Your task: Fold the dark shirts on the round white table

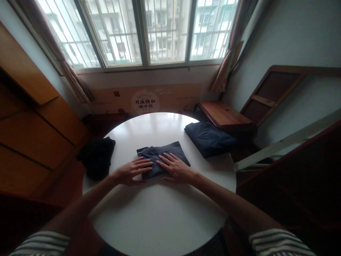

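View: head camera, looking forward and down.
Counter: round white counter (160, 217), glossy; window light reflects off its far side.
Work item: folded dark grey garment (156, 153), lying flat near the middle of the counter; roughly rectangular packet, slightly skewed, black strip and thin white line at its left end.
Left hand: left hand (133, 170) palm down on the left part of the packet, fingers extended, thumb at the near edge; not gripping.
Right hand: right hand (176, 167) palm down on the right-centre part, fingers spread, thumb near the front edge; also not gripping. Fingertips of the two hands close together, small gap between.
Sleeves: striped cuff (279, 241) on each arm, forearms bare.
Left-side garment: black garment (97, 158), bunched, partly over the counter's left edge; well apart from the packet.
Right-side garment: folded navy garment (209, 138), far right, its outer end past the rim; nearer the packet than the black one.
Beyond counter: printed banner (112, 99) with Chinese characters, under a barred window (167, 35).
Right background: low wooden stand (226, 113) against the wall.
Left background: wooden cabinet (32, 138).
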{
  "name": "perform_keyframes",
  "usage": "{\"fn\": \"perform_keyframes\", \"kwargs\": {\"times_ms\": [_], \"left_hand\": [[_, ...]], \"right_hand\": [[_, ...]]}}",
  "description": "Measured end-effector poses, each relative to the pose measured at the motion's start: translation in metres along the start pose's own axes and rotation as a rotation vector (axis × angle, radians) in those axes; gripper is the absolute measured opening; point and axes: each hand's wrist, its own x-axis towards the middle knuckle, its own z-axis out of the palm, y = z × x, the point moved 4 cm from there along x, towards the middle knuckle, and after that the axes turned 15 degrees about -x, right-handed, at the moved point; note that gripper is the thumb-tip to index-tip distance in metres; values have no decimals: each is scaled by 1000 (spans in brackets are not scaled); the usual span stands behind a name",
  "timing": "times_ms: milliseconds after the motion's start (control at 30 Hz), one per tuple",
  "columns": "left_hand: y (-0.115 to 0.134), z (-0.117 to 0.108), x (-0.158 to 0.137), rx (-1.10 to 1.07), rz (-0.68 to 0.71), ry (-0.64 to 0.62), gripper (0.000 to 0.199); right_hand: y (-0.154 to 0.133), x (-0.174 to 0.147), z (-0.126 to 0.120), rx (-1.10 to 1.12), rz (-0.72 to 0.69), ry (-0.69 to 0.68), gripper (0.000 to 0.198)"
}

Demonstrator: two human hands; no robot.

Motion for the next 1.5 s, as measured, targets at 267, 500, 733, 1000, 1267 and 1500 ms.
{"fn": "perform_keyframes", "kwargs": {"times_ms": [267,500,733,1000,1267,1500], "left_hand": [[9,-25,26,-152,-172,383,35],[15,-146,88,-492,-443,456,32],[-110,-132,130,-715,-751,216,30],[-69,-49,111,-75,-540,148,35],[-59,21,100,-136,-608,-20,62],[-79,4,115,-95,-764,24,56]], "right_hand": [[-3,6,-5,248,72,134,71],[-13,12,-85,1248,298,224,56],[-14,19,-37,1876,781,12,69],[6,-20,-9,875,752,73,72],[-65,-21,-21,190,31,-59,78],[-109,-50,-27,444,-78,-102,84]]}}
